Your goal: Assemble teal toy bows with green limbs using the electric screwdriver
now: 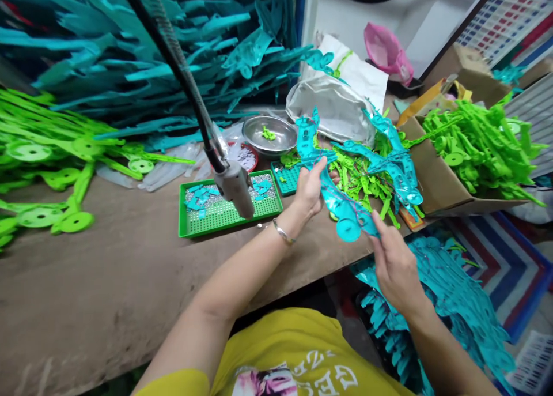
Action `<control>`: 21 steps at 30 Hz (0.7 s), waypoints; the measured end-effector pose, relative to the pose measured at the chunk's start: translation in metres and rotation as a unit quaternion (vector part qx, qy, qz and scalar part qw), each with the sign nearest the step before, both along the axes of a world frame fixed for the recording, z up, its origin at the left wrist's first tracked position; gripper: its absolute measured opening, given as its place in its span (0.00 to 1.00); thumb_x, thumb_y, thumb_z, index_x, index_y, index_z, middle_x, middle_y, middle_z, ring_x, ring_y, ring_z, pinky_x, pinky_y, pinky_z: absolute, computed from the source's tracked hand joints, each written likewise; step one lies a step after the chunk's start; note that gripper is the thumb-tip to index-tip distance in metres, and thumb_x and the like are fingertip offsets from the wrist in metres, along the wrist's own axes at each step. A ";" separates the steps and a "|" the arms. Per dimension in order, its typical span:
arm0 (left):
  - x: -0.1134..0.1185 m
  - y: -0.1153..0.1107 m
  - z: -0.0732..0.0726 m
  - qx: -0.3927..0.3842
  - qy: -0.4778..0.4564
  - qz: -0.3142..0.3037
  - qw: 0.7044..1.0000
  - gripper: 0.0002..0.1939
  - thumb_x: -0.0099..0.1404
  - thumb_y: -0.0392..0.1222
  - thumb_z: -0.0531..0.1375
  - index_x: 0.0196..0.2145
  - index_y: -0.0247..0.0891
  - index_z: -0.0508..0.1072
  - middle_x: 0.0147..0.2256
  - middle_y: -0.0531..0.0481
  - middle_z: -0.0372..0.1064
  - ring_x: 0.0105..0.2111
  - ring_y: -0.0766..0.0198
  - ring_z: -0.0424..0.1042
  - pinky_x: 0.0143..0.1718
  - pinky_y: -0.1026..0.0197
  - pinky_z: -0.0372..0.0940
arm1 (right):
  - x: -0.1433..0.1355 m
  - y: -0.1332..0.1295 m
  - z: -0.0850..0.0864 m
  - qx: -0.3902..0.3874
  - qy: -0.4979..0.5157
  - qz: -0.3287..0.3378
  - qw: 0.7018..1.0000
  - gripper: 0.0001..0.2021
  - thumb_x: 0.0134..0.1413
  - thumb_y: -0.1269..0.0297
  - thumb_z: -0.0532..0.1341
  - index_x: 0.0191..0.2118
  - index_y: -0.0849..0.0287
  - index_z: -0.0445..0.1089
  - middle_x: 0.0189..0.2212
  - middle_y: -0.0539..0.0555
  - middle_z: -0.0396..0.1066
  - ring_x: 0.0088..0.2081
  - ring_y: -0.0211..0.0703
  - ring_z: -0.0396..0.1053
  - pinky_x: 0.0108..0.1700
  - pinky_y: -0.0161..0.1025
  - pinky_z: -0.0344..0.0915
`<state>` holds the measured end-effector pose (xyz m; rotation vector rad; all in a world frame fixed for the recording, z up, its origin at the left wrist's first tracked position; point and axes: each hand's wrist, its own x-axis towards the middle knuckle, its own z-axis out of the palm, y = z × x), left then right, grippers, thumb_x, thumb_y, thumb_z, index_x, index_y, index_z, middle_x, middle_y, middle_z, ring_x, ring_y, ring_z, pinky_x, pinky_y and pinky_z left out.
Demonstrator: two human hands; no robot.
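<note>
Between my two hands is a long turquoise plastic part [339, 203] with a round disc at its near end and thin dark wires along it. My left hand [310, 188] grips it around the middle, thumb on top. At the near right end, my right hand [395, 260] pinches its edge. Just beyond, more turquoise parts [395, 154] lie on a heap of small lime-green pieces [354, 180]. Left of my left hand sits a green perforated tray [233, 211] with small screws and turquoise bits.
An electric screwdriver [235, 191] hangs over the tray. Behind stand a metal bowl [270, 134] and a tall pile of turquoise parts [173, 56]. Lime-green parts [47, 154] lie at left. A cardboard box [449, 183] of green parts stands right, above a turquoise stack [453, 298].
</note>
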<state>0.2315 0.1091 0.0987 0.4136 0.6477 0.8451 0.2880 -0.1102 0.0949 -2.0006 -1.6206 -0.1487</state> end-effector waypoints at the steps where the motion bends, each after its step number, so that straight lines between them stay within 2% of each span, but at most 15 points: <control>1: 0.001 -0.001 0.004 0.025 -0.019 -0.024 0.999 0.10 0.69 0.47 0.64 0.40 0.38 0.73 0.34 0.49 0.74 0.31 0.65 0.75 0.37 0.62 0.70 | 0.007 0.002 0.003 0.013 -0.011 -0.010 1.000 0.28 0.72 0.63 0.49 0.74 0.49 0.50 0.47 0.62 0.73 0.48 0.55 0.74 0.49 0.52 0.73; 4: -0.013 -0.013 0.005 0.126 0.017 -0.081 0.989 0.19 0.74 0.56 0.55 0.50 0.40 0.73 0.48 0.42 0.74 0.45 0.58 0.76 0.42 0.59 0.71 | 0.033 0.015 0.008 0.038 -0.027 -0.042 0.998 0.27 0.72 0.59 0.48 0.73 0.47 0.53 0.44 0.63 0.72 0.46 0.57 0.73 0.48 0.55 0.72; 6: -0.041 -0.033 -0.006 0.224 0.105 -0.098 0.964 0.20 0.72 0.55 0.58 0.54 0.42 0.71 0.55 0.41 0.71 0.49 0.56 0.75 0.45 0.58 0.71 | 0.055 0.031 0.009 0.059 -0.036 -0.072 0.995 0.26 0.72 0.57 0.47 0.72 0.49 0.56 0.43 0.63 0.73 0.45 0.59 0.72 0.49 0.58 0.71; 7: -0.060 -0.046 -0.014 0.300 0.152 -0.133 0.932 0.19 0.70 0.51 0.62 0.55 0.42 0.72 0.55 0.42 0.72 0.49 0.57 0.74 0.47 0.58 0.70 | 0.068 0.043 0.010 0.069 -0.041 -0.087 0.993 0.26 0.72 0.55 0.46 0.71 0.51 0.57 0.43 0.63 0.73 0.46 0.59 0.72 0.50 0.58 0.70; 8: -0.082 -0.060 -0.025 0.375 0.197 -0.172 0.890 0.18 0.68 0.48 0.64 0.53 0.42 0.73 0.51 0.43 0.74 0.47 0.59 0.75 0.49 0.59 0.69 | 0.082 0.058 0.010 0.076 -0.047 -0.101 0.991 0.27 0.72 0.54 0.46 0.70 0.53 0.59 0.43 0.64 0.73 0.47 0.60 0.72 0.52 0.58 0.70; 10: -0.129 -0.090 -0.051 0.487 0.275 -0.223 0.798 0.08 0.71 0.43 0.61 0.45 0.42 0.77 0.41 0.48 0.78 0.42 0.62 0.76 0.48 0.60 0.69 | 0.114 0.095 0.010 0.078 -0.059 -0.120 0.988 0.27 0.72 0.54 0.44 0.69 0.58 0.60 0.44 0.65 0.72 0.49 0.60 0.71 0.54 0.58 0.68; 11: -0.152 -0.103 -0.066 0.524 0.309 -0.224 0.762 0.07 0.72 0.41 0.59 0.43 0.42 0.77 0.38 0.49 0.78 0.39 0.63 0.77 0.45 0.61 0.70 | 0.131 0.117 0.011 0.077 -0.061 -0.129 0.987 0.27 0.72 0.55 0.43 0.69 0.59 0.60 0.46 0.66 0.72 0.51 0.61 0.71 0.55 0.58 0.67; 12: -0.173 -0.116 -0.080 0.549 0.341 -0.222 0.730 0.09 0.74 0.39 0.56 0.43 0.42 0.77 0.36 0.51 0.77 0.36 0.64 0.77 0.41 0.63 0.70 | 0.148 0.142 0.012 0.079 -0.061 -0.138 0.985 0.27 0.72 0.56 0.43 0.69 0.61 0.60 0.48 0.68 0.71 0.53 0.61 0.70 0.57 0.59 0.66; 13: -0.191 -0.126 -0.094 0.576 0.367 -0.194 0.704 0.10 0.74 0.37 0.55 0.44 0.42 0.77 0.36 0.50 0.77 0.35 0.65 0.77 0.38 0.64 0.71 | 0.165 0.168 0.014 0.081 -0.058 -0.145 0.984 0.27 0.72 0.58 0.43 0.69 0.62 0.59 0.51 0.69 0.71 0.55 0.62 0.69 0.58 0.59 0.64; 15: -0.215 -0.141 -0.118 0.625 0.408 -0.107 0.656 0.11 0.73 0.33 0.55 0.46 0.41 0.76 0.34 0.50 0.76 0.32 0.65 0.77 0.34 0.66 0.71 | 0.196 0.224 0.018 0.079 -0.044 -0.157 0.983 0.26 0.72 0.61 0.42 0.68 0.64 0.58 0.53 0.69 0.69 0.58 0.62 0.67 0.60 0.60 0.62; 18: -0.226 -0.150 -0.143 0.654 0.450 -0.025 0.608 0.13 0.71 0.30 0.56 0.50 0.40 0.73 0.34 0.48 0.76 0.32 0.64 0.77 0.36 0.65 0.72 | 0.226 0.307 0.027 0.058 -0.018 -0.180 0.982 0.25 0.72 0.66 0.41 0.67 0.70 0.58 0.57 0.72 0.66 0.61 0.59 0.64 0.62 0.55 0.58; 21: -0.225 -0.150 -0.153 0.662 0.473 -0.001 0.581 0.16 0.69 0.29 0.58 0.53 0.39 0.72 0.33 0.48 0.75 0.30 0.64 0.76 0.34 0.65 0.72 | 0.240 0.374 0.030 0.037 0.004 -0.187 0.982 0.25 0.73 0.67 0.39 0.65 0.75 0.58 0.59 0.75 0.65 0.63 0.55 0.63 0.64 0.51 0.55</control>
